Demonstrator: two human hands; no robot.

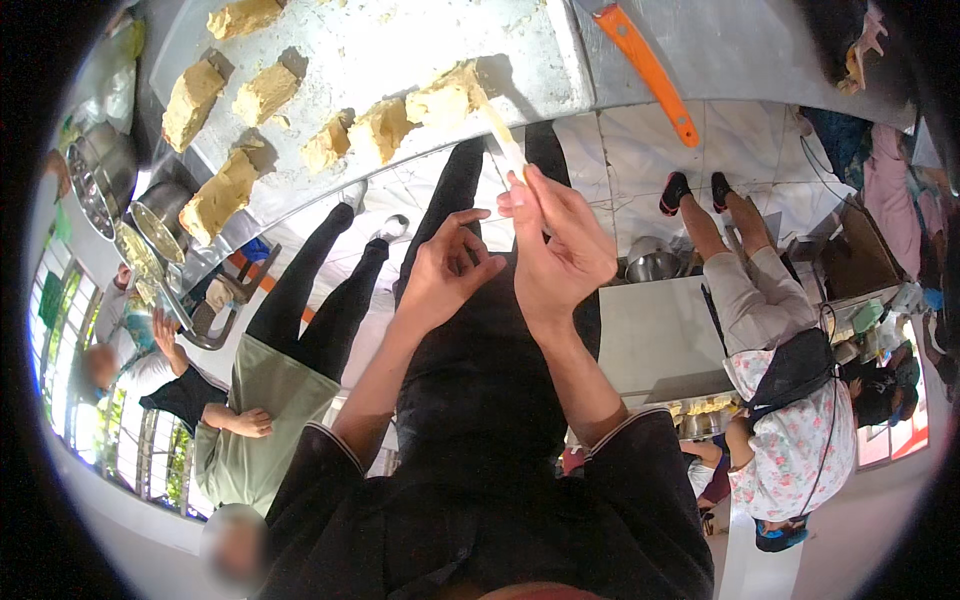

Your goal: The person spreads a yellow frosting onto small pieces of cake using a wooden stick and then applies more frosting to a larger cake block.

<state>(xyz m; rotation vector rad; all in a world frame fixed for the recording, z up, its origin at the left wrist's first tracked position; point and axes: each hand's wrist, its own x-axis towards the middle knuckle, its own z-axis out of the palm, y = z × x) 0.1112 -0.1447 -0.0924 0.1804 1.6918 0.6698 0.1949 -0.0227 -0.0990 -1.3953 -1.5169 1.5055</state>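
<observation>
My right hand pinches a pale, narrow stick between thumb and fingers. The far end of the stick meets a rough yellow block at the near edge of a metal tray. Whether the stick is stuck into the block or only touches it, I cannot tell. Beside it, my left hand hovers with loosely curled fingers and holds nothing. Several more crumbly yellow blocks lie across the tray, some at its left side.
An orange-handled tool lies right of the tray, its handle past the table edge. Metal pots stand at the left. A person in a green top is on the left; another in a floral top is on the right.
</observation>
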